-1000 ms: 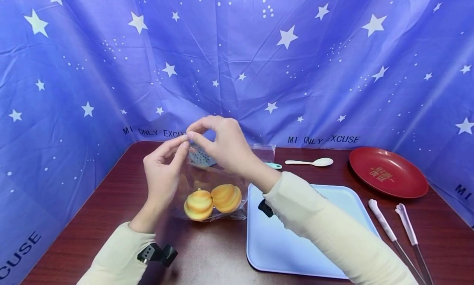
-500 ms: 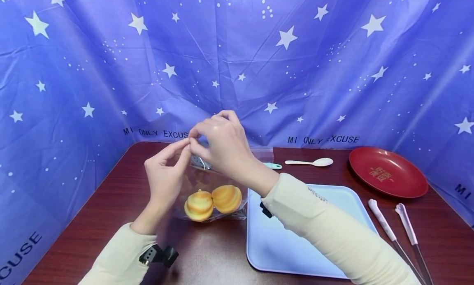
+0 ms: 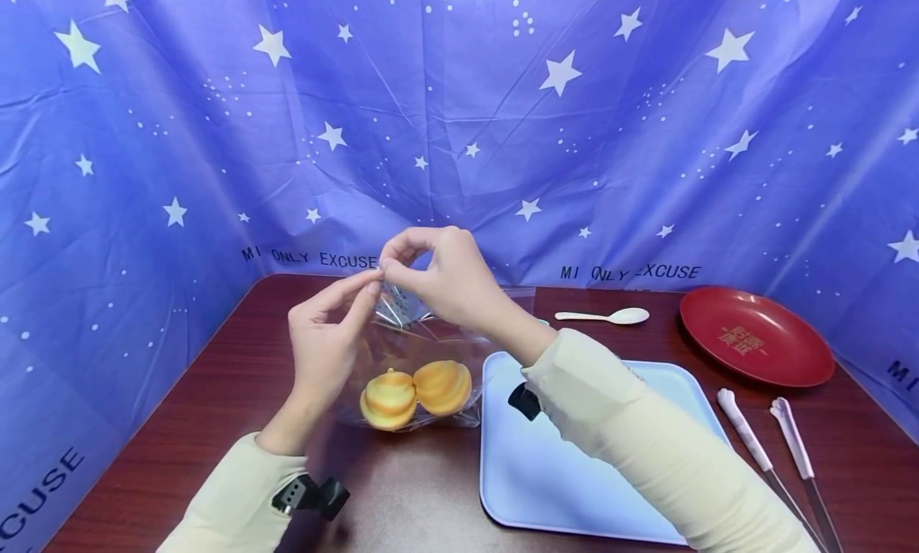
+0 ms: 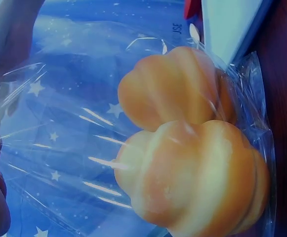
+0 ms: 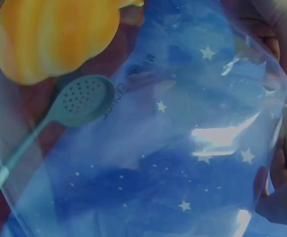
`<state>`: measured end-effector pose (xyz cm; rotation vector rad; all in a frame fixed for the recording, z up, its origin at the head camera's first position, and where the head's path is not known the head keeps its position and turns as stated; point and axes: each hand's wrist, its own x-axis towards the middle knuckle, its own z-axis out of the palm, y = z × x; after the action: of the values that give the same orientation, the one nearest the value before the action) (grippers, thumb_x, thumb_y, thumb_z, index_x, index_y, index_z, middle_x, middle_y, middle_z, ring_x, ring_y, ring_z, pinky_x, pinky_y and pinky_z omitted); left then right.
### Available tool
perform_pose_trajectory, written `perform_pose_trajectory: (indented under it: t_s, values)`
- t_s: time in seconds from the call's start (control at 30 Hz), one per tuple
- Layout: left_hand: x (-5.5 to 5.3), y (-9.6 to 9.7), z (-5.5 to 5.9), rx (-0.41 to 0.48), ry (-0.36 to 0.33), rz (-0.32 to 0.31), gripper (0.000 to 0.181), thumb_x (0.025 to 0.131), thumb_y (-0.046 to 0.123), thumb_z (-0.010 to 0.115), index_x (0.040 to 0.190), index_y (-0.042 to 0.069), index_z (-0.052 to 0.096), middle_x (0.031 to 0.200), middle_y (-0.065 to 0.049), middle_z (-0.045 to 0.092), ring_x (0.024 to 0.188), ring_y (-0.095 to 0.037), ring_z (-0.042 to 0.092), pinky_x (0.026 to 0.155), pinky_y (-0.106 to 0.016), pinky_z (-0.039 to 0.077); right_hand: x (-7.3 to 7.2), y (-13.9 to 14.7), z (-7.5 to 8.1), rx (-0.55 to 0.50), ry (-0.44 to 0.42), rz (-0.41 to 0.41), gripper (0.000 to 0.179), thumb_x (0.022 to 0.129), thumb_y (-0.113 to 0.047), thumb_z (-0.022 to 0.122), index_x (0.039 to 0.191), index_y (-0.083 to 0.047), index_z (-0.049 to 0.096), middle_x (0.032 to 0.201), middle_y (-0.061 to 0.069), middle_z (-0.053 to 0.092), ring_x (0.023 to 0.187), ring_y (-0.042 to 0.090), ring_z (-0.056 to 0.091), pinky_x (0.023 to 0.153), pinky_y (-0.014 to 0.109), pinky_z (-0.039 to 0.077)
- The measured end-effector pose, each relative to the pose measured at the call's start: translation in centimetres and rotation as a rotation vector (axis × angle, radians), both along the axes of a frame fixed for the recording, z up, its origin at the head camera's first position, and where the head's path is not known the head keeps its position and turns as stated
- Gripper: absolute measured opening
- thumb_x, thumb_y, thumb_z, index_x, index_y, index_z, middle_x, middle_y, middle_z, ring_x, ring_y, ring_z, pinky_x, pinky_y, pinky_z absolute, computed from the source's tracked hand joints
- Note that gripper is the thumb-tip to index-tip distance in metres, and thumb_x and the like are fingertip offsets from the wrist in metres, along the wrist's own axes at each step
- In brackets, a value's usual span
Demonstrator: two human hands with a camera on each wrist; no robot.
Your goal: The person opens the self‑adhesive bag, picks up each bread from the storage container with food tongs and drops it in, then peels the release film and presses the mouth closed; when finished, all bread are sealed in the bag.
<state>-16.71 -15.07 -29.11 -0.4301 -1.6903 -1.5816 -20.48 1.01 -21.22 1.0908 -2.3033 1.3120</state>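
Note:
A clear plastic bag (image 3: 459, 341) stands on the table with two yellow-orange, pumpkin-shaped buns inside: a left bun (image 3: 388, 401) and a right bun (image 3: 443, 387). My left hand (image 3: 323, 341) pinches the bag's top edge between thumb and fingertips. Right beside it, my right hand (image 3: 455, 278) pinches the same edge, the fingertips of both hands nearly meeting. Seen from the left wrist, the buns (image 4: 192, 177) rest at the bag's bottom. Through the film in the right wrist view appears a pale green slotted spoon (image 5: 86, 98), lying behind the bag.
A light blue tray (image 3: 574, 473) lies under my right forearm. Behind it are a white spoon (image 3: 606, 317) and, further right, a red plate (image 3: 782, 345). Two utensils with pale handles (image 3: 743, 429) lie at the right. A starry blue curtain (image 3: 459, 98) hangs behind the table.
Both hands have shifted a little to the right along the bag's top edge, fingertips still together. The right hand's fingers lifted and came down again. The buns stay in place.

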Motion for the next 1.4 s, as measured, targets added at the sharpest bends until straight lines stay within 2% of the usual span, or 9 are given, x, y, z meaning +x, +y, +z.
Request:
perform_pose_trajectory:
  t_s: [0.03,0.13,0.27,0.5,0.67,0.9,1.0,1.13,1.4]
  values:
    - [0.0,0.0,0.0,0.008,-0.008,-0.017,0.016,0.093,-0.004,0.070,0.108,-0.007,0.076,0.082,0.007,0.076,0.067,-0.007,0.067,0.061,-0.017,0.051,0.0,0.1,0.0,-0.023,-0.059,0.015,0.008,0.092,-0.014,0.071,0.088,-0.009,0.076,0.077,-0.003,0.071,0.065,0.010,0.060,0.056,0.026,0.048]
    - [0.0,0.1,0.1,0.029,-0.028,-0.067,0.017,0.094,-0.003,0.070,0.109,-0.008,0.075,0.080,0.003,0.076,0.067,-0.008,0.067,0.061,-0.018,0.051,-0.3,0.4,-0.1,-0.067,-0.162,0.053,0.009,0.094,-0.013,0.071,0.090,-0.008,0.077,0.078,-0.001,0.071,0.076,0.013,0.062,0.066,0.027,0.051]
    - [0.0,0.2,0.2,0.028,-0.035,-0.084,0.016,0.093,-0.003,0.069,0.108,-0.009,0.074,0.082,0.001,0.076,0.067,-0.008,0.066,0.061,-0.018,0.052,-0.4,0.6,-0.2,-0.064,-0.171,0.058,0.009,0.094,-0.014,0.070,0.091,-0.008,0.076,0.080,-0.001,0.072,0.079,0.014,0.062,0.071,0.027,0.050]
    - [-0.2,0.2,0.2,-0.023,-0.022,-0.009,0.016,0.093,-0.003,0.069,0.107,-0.007,0.075,0.081,0.005,0.074,0.063,-0.006,0.063,0.059,-0.017,0.051,0.0,0.8,-0.3,0.032,0.043,0.052,0.012,0.094,-0.019,0.072,0.100,-0.010,0.077,0.086,-0.005,0.075,0.086,0.006,0.068,0.081,0.027,0.052]
    - [-0.1,0.3,0.5,-0.039,-0.025,0.008,0.017,0.094,0.000,0.070,0.108,-0.003,0.076,0.077,0.003,0.073,0.062,-0.007,0.062,0.058,-0.017,0.050,0.4,0.6,-0.5,0.063,0.251,-0.032,0.012,0.094,-0.020,0.074,0.099,-0.010,0.077,0.085,-0.004,0.077,0.083,0.008,0.069,0.086,0.031,0.048]
    - [-0.1,0.2,0.9,-0.065,-0.049,-0.003,0.015,0.094,0.004,0.072,0.107,0.000,0.077,0.074,0.003,0.073,0.060,-0.015,0.065,0.056,-0.019,0.051,0.4,0.6,-0.3,0.039,0.316,-0.054,0.008,0.093,-0.017,0.075,0.091,-0.011,0.080,0.082,-0.004,0.076,0.080,0.009,0.069,0.080,0.029,0.048]
    - [-0.1,0.2,1.1,-0.084,-0.063,-0.003,0.013,0.095,0.006,0.072,0.105,-0.001,0.077,0.070,-0.004,0.072,0.059,-0.015,0.067,0.055,-0.019,0.050,0.4,0.6,0.0,0.034,0.277,-0.061,0.009,0.092,-0.015,0.075,0.089,-0.010,0.080,0.082,-0.002,0.076,0.080,0.009,0.069,0.076,0.027,0.050]
    - [-0.2,0.3,1.1,-0.108,-0.070,-0.007,0.012,0.095,0.004,0.071,0.103,-0.002,0.077,0.069,-0.011,0.070,0.060,-0.010,0.066,0.056,-0.019,0.050,0.5,0.6,0.2,0.041,0.155,-0.102,0.010,0.092,-0.016,0.074,0.090,-0.010,0.081,0.084,-0.002,0.076,0.081,0.009,0.069,0.074,0.027,0.051]
    - [-0.2,0.5,1.2,-0.091,-0.088,-0.030,0.012,0.096,0.005,0.070,0.103,-0.002,0.076,0.067,-0.005,0.070,0.061,-0.008,0.067,0.051,-0.018,0.045,0.8,0.5,0.2,-0.087,-0.160,-0.133,0.009,0.092,-0.019,0.076,0.092,-0.013,0.081,0.063,0.002,0.067,0.054,0.013,0.058,0.060,0.028,0.048]
